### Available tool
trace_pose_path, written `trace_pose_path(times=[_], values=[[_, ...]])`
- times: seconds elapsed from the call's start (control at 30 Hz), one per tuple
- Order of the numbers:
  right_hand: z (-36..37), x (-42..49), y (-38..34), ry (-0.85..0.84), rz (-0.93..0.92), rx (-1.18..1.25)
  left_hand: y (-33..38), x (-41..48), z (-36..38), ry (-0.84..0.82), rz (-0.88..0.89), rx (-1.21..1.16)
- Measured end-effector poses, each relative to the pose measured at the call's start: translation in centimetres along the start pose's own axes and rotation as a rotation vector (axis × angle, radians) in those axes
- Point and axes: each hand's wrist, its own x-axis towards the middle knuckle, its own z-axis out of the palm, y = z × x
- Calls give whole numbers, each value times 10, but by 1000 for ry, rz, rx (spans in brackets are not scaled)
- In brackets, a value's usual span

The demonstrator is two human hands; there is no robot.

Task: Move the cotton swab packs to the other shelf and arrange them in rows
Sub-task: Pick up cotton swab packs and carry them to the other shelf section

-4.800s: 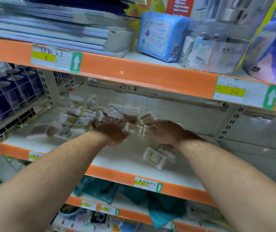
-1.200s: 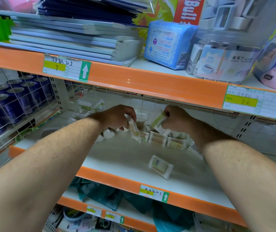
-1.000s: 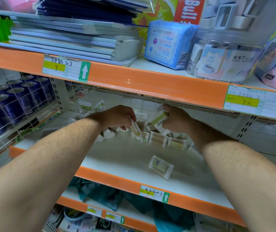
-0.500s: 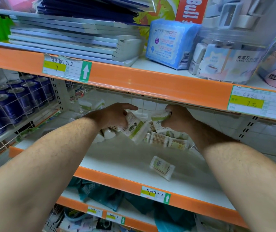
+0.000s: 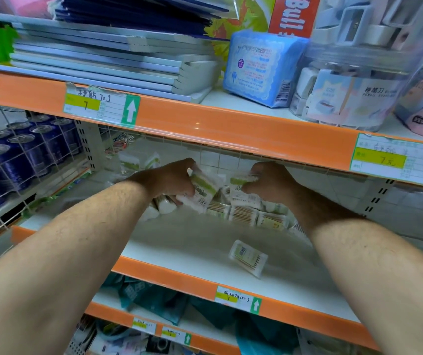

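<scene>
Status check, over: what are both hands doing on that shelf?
Left hand grips a swab pack. Right hand grips a second pack. Row of packs below them; stray pack loose near shelf front.

Both hands (image 5: 172,179) clutching cotton swab packs (image 5: 202,192) above shelf (image 5: 192,242)

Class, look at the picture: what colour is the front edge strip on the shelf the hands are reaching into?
Orange: the edge strip shows plainly in the head view, the only one given.

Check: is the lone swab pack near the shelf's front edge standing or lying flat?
Lying flat: the pack rests on its broad face, barcode facing up.
</scene>
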Motion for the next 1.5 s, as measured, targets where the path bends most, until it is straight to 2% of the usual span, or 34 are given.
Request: trace_pose_path(times=[0.07,0.13,0.27,0.43,0.6,0.83,1.0,1.17,1.33,1.5], values=[[1,1,-1,5,-3,14,0,0,0,-34,9,31],[0,0,-2,4,-1,40,2,-2,1,1,32,70],[2,0,-6,-9,-55,-68,4,-1,4,64,82,139],[8,0,-10,-89,-97,-132,10,-3,4,109,147,298],[10,-4,-7,-59,-149,-153,15,-10,4,151,145,392],[1,-20,1,-66,-161,-162,26,-24,16,154,94,398],[-8,-39,12,-64,-152,-186,40,-29,32,124,132,426],[-28,-74,16,-54,-66,-159,63,-28,45,80,242,480],[-40,-120,27,-16,160,-184,86,-24,70,-9,377,500],[-42,-192,46,39,374,-287,112,-35,120,-164,545,489]])
